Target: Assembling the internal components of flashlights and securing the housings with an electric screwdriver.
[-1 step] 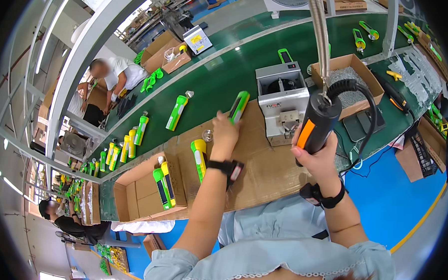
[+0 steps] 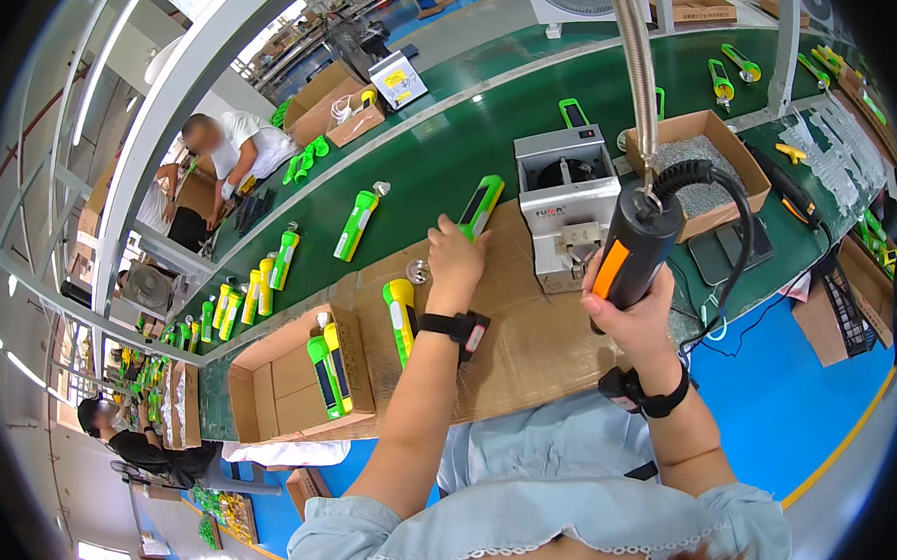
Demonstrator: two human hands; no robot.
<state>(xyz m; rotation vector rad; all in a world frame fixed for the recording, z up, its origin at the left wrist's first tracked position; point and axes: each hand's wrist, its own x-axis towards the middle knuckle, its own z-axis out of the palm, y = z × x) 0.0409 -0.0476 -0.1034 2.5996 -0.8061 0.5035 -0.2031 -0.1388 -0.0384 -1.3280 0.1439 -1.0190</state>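
Since the earlier frame nothing has shifted: both hands and the parts sit as before. Your left hand (image 2: 457, 255) rests at the far edge of the cardboard-covered tabletop (image 2: 526, 348), fingers curled onto the near end of a green-and-white plastic flashlight body (image 2: 481, 206) that lies half on the green conveyor belt (image 2: 444, 160). Your right hand (image 2: 632, 313) has a closed grip round the black-and-orange electric screwdriver (image 2: 632, 250), cylindrical, hung from a ribbed metal spring arm (image 2: 640, 68) with a black cable looping off it. Just beyond stands a grey boxy screw feeder (image 2: 564, 200). An open cardboard box (image 2: 699, 166) beside it holds small grey screws. A yellow-green flashlight (image 2: 400, 318) lies on bare cardboard near your left wrist; a low carton (image 2: 284, 383) holds two more.
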